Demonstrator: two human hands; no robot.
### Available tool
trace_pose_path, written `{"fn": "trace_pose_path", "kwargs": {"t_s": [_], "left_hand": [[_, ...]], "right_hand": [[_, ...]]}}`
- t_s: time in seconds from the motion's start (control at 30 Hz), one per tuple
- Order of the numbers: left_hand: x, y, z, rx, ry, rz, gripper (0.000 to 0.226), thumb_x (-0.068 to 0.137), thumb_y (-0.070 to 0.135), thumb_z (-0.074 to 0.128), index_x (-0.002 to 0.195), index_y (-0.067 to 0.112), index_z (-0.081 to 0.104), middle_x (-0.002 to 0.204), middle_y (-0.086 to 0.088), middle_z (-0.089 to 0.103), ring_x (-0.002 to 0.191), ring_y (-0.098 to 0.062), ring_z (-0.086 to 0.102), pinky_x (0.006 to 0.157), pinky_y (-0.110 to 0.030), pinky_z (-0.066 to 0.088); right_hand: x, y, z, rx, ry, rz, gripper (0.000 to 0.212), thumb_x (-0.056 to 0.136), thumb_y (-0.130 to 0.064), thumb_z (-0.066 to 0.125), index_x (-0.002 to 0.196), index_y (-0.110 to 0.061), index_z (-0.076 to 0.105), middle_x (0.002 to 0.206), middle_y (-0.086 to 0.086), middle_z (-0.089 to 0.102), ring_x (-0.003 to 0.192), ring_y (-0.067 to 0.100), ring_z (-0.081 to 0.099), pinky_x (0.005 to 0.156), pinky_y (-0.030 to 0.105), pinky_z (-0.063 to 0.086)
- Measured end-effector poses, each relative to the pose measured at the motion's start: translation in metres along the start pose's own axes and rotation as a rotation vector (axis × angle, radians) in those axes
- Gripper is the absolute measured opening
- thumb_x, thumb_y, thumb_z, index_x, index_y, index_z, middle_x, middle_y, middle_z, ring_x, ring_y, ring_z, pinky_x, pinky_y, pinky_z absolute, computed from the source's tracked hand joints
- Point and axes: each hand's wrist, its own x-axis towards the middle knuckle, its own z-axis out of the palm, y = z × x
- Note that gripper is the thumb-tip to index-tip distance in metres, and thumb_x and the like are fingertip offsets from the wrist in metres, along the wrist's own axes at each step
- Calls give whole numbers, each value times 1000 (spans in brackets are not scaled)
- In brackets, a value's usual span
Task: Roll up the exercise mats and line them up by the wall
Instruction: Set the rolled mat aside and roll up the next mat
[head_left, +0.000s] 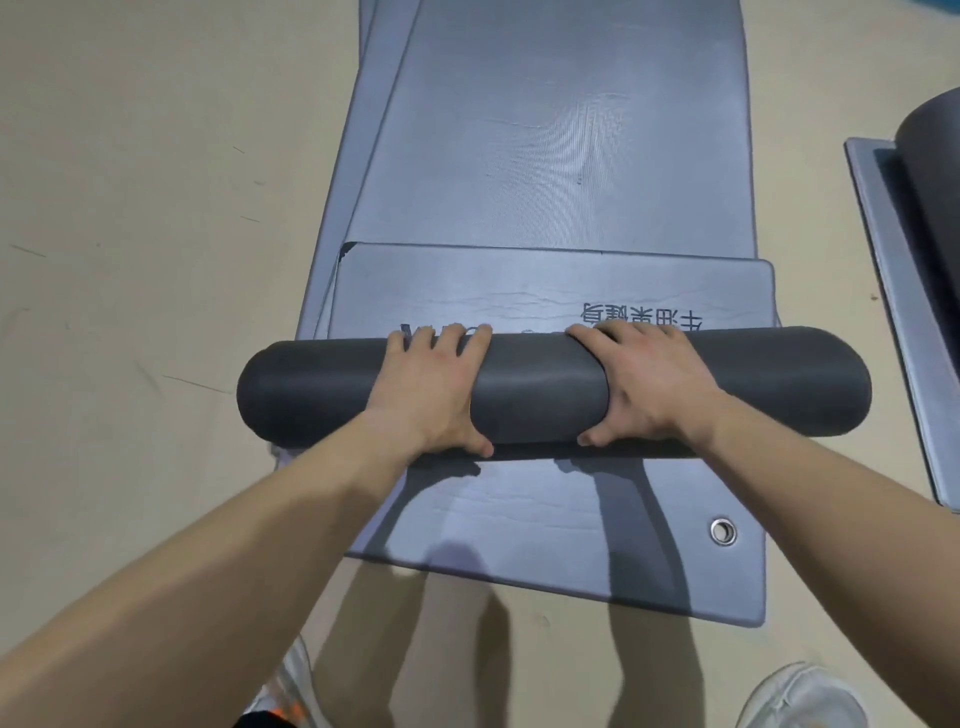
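**Two hands on the roll**

Under the wrists lies a flat mat (519, 519). The left hand (431, 389) and right hand (644, 384) each grip the dark roll (540, 400), fingers (470, 338) curled over it. Beyond the fingers its unrolled end (519, 286) rests on stacked mats (545, 130).

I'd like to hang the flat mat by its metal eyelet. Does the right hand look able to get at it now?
Probably yes: the eyelet lies uncovered on the flat mat near the right hand. That hand grips the rolled mat, though, and must let go first.
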Motion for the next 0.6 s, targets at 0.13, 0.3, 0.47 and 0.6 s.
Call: {"fn": "trace_pose_path", "kwargs": {"t_s": [0.13, 0.3, 0.47, 0.6], "left_hand": [[-4, 2, -13, -77, -112, 18, 119, 47, 84, 76, 143, 26, 33, 123, 0, 59, 100, -29, 62, 83, -42, 47], [-52, 12, -2, -156, -344, 70, 120, 47, 83, 77, 144, 29, 33, 118, 3, 60, 102, -27, 61, 83, -41, 52], [-52, 11, 2, -272, -495, 78, 121, 42, 82, 82, 145, 38, 36, 124, 9, 64, 108, -24, 61, 91, -43, 53], [-48, 5, -5, -368, -491, 41, 118, 44, 80, 84, 146, 43, 39, 131, 11, 62, 114, -22, 60, 95, -42, 51]], "right_hand": [[-3, -10, -18, 83, -180, -8, 124, 41, -80, 79, 148, -39, 32, 132, -3, 55, 119, 29, 59, 99, 42, 49], [-44, -30, -8, 201, -388, -35, 116, 40, -74, 84, 142, -42, 39, 126, -11, 61, 114, 23, 61, 96, 41, 51], [-93, -40, 26, 114, -157, 80, 132, 47, -92, 65, 158, -36, 22, 146, 0, 46, 132, 29, 47, 119, 52, 26], [-123, -35, 57, -1, 105, 53, 139, 41, -99, 59, 155, -23, 33, 145, 8, 47, 132, 34, 45, 117, 56, 27]]}}
